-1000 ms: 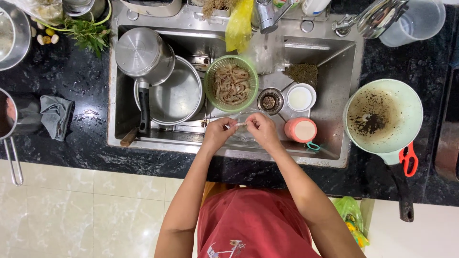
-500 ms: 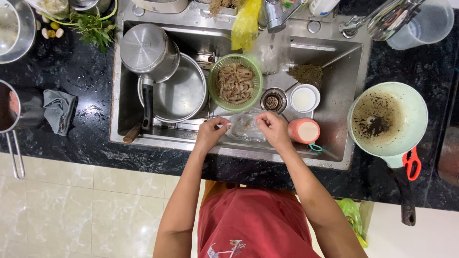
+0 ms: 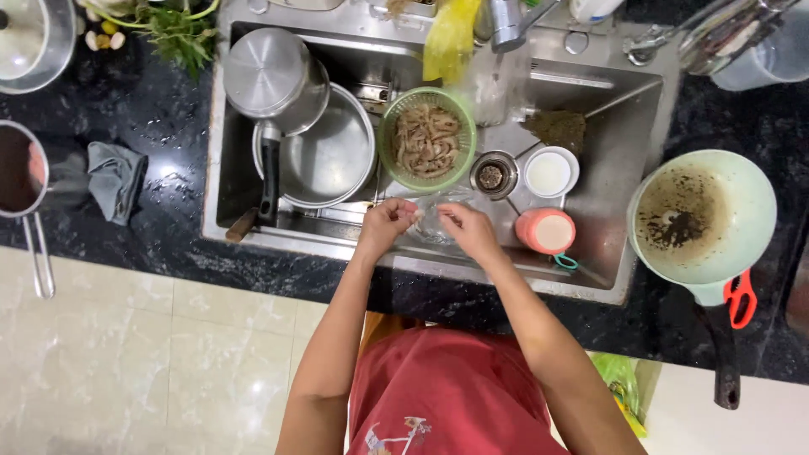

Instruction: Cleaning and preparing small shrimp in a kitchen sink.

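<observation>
Both hands meet over the sink's (image 3: pixel 619 126) front edge: the left hand (image 3: pixel 386 224) is curled, fingertips pinched on something too small to make out, the right hand (image 3: pixel 468 231) likewise, above a clear bowl (image 3: pixel 434 221). Just behind stands a green colander (image 3: pixel 426 139) of small shrimp, beside stacked steel pans (image 3: pixel 313 156).

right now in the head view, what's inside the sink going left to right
steel pan with black handle → green basket of shrimp → drain strainer → white cup → pink cup
</observation>
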